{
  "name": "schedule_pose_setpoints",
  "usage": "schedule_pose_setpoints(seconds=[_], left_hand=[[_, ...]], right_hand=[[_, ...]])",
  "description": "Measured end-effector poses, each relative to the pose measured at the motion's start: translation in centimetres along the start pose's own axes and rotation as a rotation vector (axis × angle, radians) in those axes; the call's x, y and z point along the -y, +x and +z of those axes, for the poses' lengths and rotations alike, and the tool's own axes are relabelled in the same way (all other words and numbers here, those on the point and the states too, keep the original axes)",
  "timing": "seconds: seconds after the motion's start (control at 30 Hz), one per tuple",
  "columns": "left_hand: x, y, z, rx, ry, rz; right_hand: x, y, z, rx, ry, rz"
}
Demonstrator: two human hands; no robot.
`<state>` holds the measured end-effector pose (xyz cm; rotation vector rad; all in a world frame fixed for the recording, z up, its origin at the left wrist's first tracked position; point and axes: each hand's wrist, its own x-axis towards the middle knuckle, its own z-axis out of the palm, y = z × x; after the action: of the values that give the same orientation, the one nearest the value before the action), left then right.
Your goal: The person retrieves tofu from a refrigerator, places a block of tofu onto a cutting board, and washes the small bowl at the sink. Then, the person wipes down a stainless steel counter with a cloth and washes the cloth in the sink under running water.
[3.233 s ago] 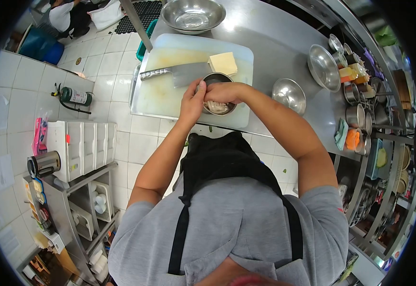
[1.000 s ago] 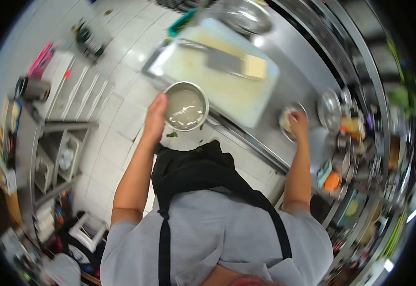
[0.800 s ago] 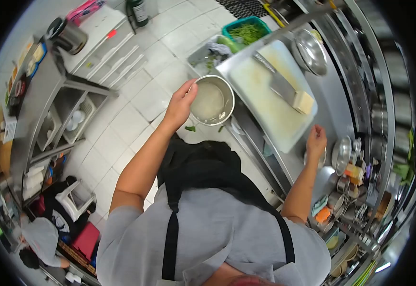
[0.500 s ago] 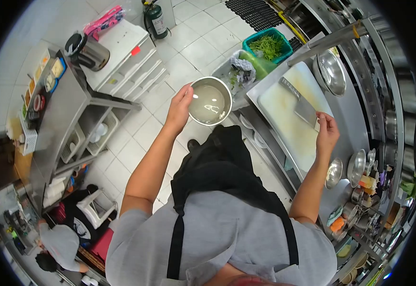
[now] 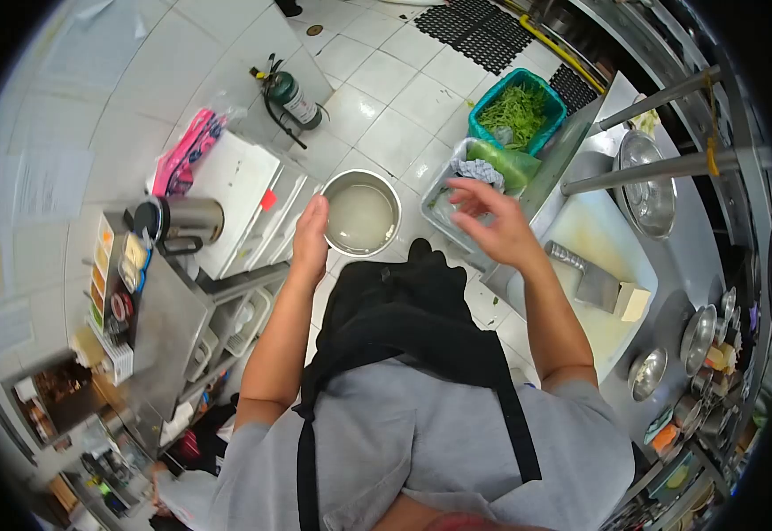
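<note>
My left hand (image 5: 312, 243) grips the side of a round metal pot (image 5: 396, 196), thumb near the rim, with cloudy pale liquid inside. My right hand (image 5: 495, 221) is empty, its fingers spread and bent, in the air to the right of the pot and close to a clear plastic bin (image 5: 437, 212). On the white cutting board (image 5: 594, 341) below my right forearm's outer side lies a cleaver (image 5: 597, 288), handle toward the far side. A pale yellow block (image 5: 633, 302) sits against the end of its blade.
Beyond the bin stands a teal basket (image 5: 558, 99) of green leaves. Metal bowls (image 5: 648, 372) line the steel counter at right. At left are a white drawer unit (image 5: 240, 190), a steel kettle (image 5: 198, 221) and a fire extinguisher (image 5: 293, 99). Another person's grey sleeve (image 5: 182, 496) shows lower left.
My right hand has left the pale piece at the cleaver's blade and swung left toward the pot. The pot stays in my left hand, and the view has turned.
</note>
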<state>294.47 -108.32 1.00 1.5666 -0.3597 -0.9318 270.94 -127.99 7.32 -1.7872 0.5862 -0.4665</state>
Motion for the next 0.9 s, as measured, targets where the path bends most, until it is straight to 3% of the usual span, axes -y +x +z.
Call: schedule_pose_setpoints(seconds=[0.1,0.17,0.37,0.43,0.53,0.7,0.77,0.9], left_hand=[[-2.3,4.1,0.3,0.008,-0.060,-0.009],[-3.8,7.2,0.8,0.029,-0.039,0.005],[-6.7,18.4,1.7,0.160,0.040,0.025],[-8.1,21.9,2.2,0.327,0.092,0.042],[-9.9,27.1,3.5,0.521,0.126,0.019],[-11.8,34.8,7.6,0.861,0.262,-0.108],[-13.1,37.3,9.4,0.906,0.261,-0.235],[-12.2,47.3,11.3,1.065,0.386,-0.370]], right_hand=[[0.6,4.9,1.1,0.100,-0.143,-0.038],[-1.3,8.2,2.0,0.153,-0.115,0.168],[-4.9,17.1,3.6,0.130,-0.084,0.316],[-4.9,19.8,4.0,0.101,-0.084,0.325],[-5.8,22.1,4.3,-0.160,0.179,0.489],[-9.6,23.8,2.9,-0.551,0.171,0.572],[-10.0,24.5,2.1,-0.696,0.255,0.643],[-12.3,25.7,-1.6,-0.881,0.024,0.716]])
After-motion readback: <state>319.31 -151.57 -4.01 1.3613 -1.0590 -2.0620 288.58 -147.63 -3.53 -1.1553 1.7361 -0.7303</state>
